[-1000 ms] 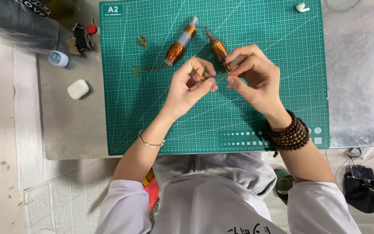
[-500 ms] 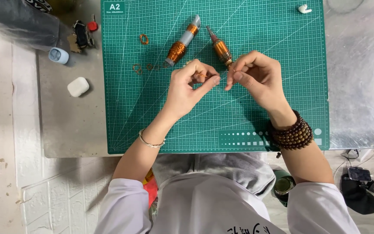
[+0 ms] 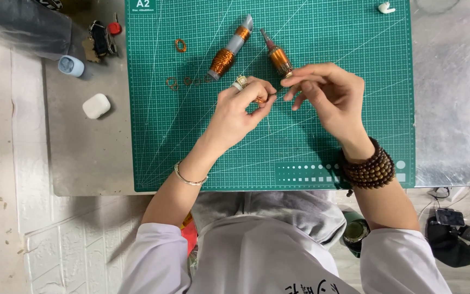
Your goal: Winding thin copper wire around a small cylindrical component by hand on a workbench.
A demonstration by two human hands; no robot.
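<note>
My left hand [image 3: 240, 111] pinches a small copper wire piece [image 3: 259, 99] between thumb and forefinger above the green cutting mat [image 3: 202, 141]. My right hand [image 3: 330, 95] is a little to its right, thumb and forefinger pinched together as if on a fine copper wire, which is too thin to make out. Its fingertips sit just below the smaller copper wire spool [image 3: 277, 54]. A longer grey spool of copper wire [image 3: 227, 51] lies to the left of it. Small copper wire rings [image 3: 180, 45] lie on the mat, with more rings [image 3: 173, 83] near my left hand.
A white earbud case [image 3: 96, 105], a pale blue cap [image 3: 70, 66] and a black key bundle [image 3: 102, 41] lie on the grey metal table [image 3: 452, 109] left of the mat. A small white object [image 3: 386, 7] sits at the mat's far right corner. A dark bag [image 3: 23, 24] is far left.
My hands were pressed together over the mat; they have drawn apart, the right hand shifting right and slightly up toward the smaller spool.
</note>
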